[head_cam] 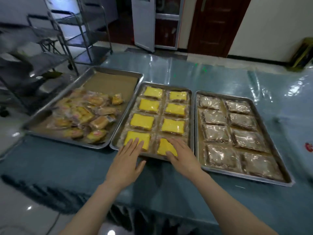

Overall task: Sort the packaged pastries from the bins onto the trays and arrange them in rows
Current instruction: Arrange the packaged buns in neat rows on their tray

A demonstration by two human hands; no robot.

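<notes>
Three metal trays stand on the blue table. The middle tray point(191, 116) holds yellow packaged pastries in two rows. My left hand point(128, 160) lies flat, its fingers resting on the near-left yellow pastry point(135, 136). My right hand point(182, 156) lies with straight fingers over the near-right yellow pastry point(163, 147), which sits slightly askew. The left tray point(94, 72) carries a loose heap of mixed packaged pastries point(84, 116). The right tray point(264, 131) holds brown packaged pastries point(216, 133) in two rows.
The blue plastic-covered table point(220, 77) stretches behind and to the right of the trays. Metal rack carts point(71, 36) stand at the back left. A white door point(144, 22) and a dark wooden door point(216, 22) are behind. A yellow-black bin point(303, 53) sits far right.
</notes>
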